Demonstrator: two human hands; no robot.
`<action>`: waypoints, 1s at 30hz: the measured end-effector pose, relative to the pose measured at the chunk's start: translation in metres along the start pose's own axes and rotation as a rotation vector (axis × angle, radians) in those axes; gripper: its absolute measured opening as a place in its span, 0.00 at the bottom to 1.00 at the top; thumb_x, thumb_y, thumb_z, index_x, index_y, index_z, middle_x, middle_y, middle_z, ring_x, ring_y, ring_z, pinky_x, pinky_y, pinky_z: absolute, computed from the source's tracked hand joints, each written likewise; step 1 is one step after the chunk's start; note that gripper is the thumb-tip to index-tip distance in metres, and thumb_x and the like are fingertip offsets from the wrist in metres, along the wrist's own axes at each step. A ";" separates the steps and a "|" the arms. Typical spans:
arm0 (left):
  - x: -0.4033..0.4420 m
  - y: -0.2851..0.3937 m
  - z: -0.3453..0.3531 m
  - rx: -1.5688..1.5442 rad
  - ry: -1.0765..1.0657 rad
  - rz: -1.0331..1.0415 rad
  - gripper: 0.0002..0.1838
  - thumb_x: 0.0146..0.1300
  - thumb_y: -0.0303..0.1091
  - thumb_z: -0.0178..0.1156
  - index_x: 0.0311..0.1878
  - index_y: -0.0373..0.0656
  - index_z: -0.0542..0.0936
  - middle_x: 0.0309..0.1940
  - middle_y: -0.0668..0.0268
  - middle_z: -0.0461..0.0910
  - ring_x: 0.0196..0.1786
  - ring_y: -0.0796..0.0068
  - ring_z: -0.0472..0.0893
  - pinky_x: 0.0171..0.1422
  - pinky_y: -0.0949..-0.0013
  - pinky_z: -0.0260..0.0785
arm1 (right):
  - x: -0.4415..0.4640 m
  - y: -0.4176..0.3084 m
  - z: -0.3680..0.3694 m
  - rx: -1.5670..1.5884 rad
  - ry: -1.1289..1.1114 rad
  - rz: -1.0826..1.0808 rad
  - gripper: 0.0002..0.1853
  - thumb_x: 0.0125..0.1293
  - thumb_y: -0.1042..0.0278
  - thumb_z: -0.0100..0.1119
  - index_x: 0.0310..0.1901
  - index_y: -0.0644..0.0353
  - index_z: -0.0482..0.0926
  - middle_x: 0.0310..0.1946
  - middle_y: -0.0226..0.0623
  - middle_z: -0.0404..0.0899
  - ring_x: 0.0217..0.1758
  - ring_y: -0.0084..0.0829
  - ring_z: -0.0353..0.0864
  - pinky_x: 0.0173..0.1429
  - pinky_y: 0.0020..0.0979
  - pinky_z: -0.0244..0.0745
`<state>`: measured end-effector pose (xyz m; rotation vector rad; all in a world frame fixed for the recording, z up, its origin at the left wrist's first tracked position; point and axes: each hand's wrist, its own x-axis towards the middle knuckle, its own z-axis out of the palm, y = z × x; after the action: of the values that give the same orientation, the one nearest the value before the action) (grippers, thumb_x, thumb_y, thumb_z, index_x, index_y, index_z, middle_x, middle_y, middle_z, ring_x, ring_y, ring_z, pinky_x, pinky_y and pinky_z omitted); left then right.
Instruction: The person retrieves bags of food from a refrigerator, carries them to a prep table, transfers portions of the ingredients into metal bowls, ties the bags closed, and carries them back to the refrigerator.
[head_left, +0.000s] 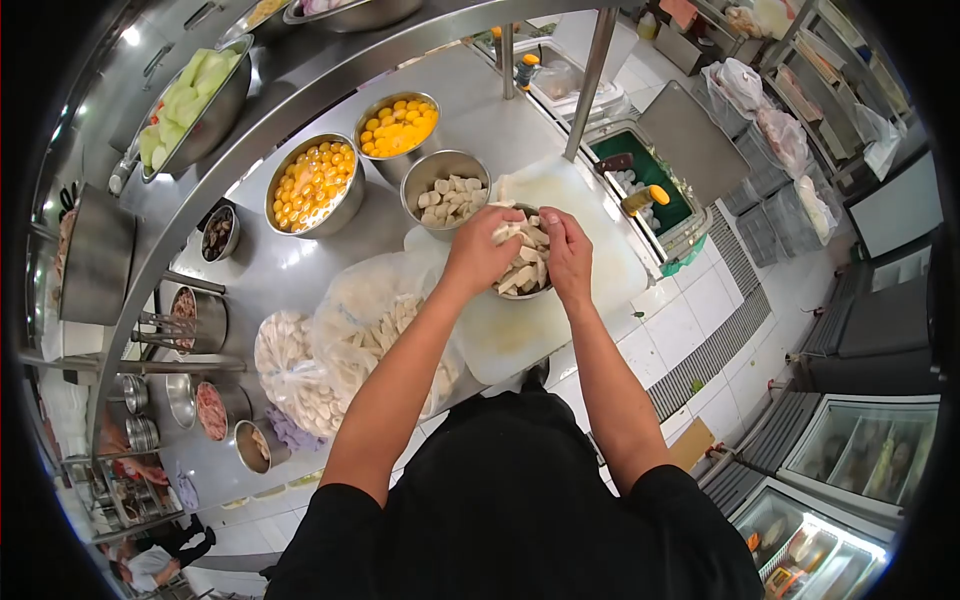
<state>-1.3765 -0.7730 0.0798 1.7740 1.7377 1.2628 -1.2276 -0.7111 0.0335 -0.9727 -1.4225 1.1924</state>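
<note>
A metal bowl [521, 293] of pale, cut pieces [531, 262] is between my hands, over the white cutting board [510, 340]. My left hand [484, 246] is at the bowl's left side, its fingers curled over pale pieces at the rim. Along the right side, my right hand [569, 252] is closed against the bowl, fingertips reaching over its edge. Just beyond my left hand stands a second metal bowl [446, 160] with chunky pale pieces. Clear plastic bags [365, 300] of similar pale pieces lie left of the board.
Two metal bowls of egg yolks [316, 185] [399, 124] stand farther back. An overhead shelf rail [300, 85] and a post [592, 82] frame the steel table. At right is a green-lined bin [672, 212] with yellow-handled tools. Refrigerators [810, 540] stand at lower right; another person [150, 565] is at lower left.
</note>
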 end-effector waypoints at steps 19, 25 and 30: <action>-0.034 -0.020 0.031 0.106 0.332 -0.090 0.26 0.69 0.43 0.57 0.64 0.37 0.69 0.60 0.48 0.71 0.63 0.47 0.70 0.70 0.51 0.60 | 0.084 0.034 -0.012 0.013 -0.211 0.322 0.18 0.69 0.58 0.60 0.52 0.64 0.82 0.38 0.35 0.83 0.38 0.24 0.79 0.43 0.28 0.75; -0.045 -0.007 0.027 0.066 0.300 -0.095 0.33 0.68 0.42 0.59 0.70 0.34 0.63 0.67 0.44 0.64 0.70 0.44 0.65 0.74 0.52 0.58 | 0.139 0.062 0.023 -0.695 -0.718 0.003 0.30 0.57 0.51 0.71 0.61 0.53 0.79 0.50 0.47 0.77 0.52 0.44 0.79 0.58 0.37 0.73; -0.063 -0.007 0.030 0.073 0.313 -0.194 0.39 0.64 0.45 0.62 0.72 0.34 0.60 0.70 0.44 0.62 0.73 0.43 0.62 0.76 0.52 0.56 | 0.154 0.075 0.042 -0.876 -0.944 -0.234 0.25 0.55 0.54 0.70 0.54 0.53 0.81 0.53 0.48 0.77 0.54 0.46 0.79 0.58 0.40 0.75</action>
<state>-1.3480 -0.8208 0.0369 1.4608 2.0924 1.4688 -1.2978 -0.5562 -0.0111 -0.7480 -2.8723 0.8449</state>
